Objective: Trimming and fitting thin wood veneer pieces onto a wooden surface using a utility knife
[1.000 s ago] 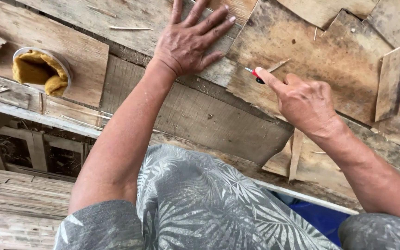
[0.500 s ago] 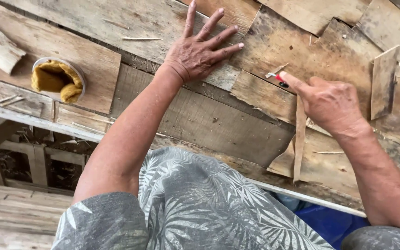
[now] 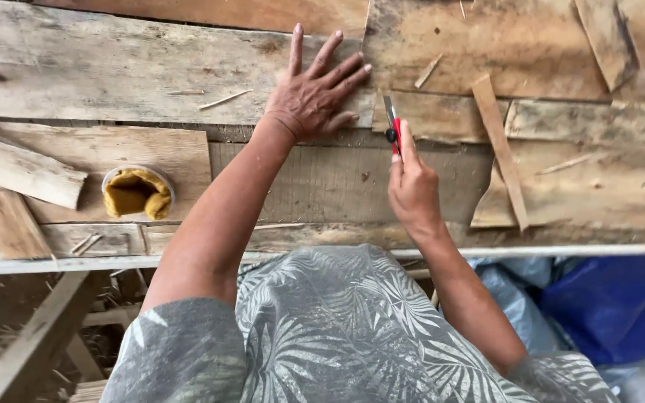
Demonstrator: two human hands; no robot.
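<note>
The left hand (image 3: pixel 315 93) lies flat on the workbench (image 3: pixel 113 67), fingers spread wide and pressed against the weathered boards, gripping nothing. Just to its right, the right hand (image 3: pixel 412 186) is closed around a small red-handled knife (image 3: pixel 393 127), thumb and fingers clamped on the handle and the blade pointing away from the person. The tip sits over a pale wood strip (image 3: pixel 442 116) that lies just right of the spread hand; whether the blade actually touches the wood is hard to tell from here.

Further right of that hand a narrow slat (image 3: pixel 502 160) lies at a slant across the boards, and a short sliver (image 3: pixel 428 71) rests above the knife. Well to the left of the flat hand, near the bench's front edge, stands a small round tub (image 3: pixel 137 192) with a yellow cloth bunched inside it. Beside the tub, further left, a rough wood offcut (image 3: pixel 20 170) lies loose. Below the bench edge, under the right arm, some blue plastic sheeting (image 3: pixel 614 306) is heaped up.
</note>
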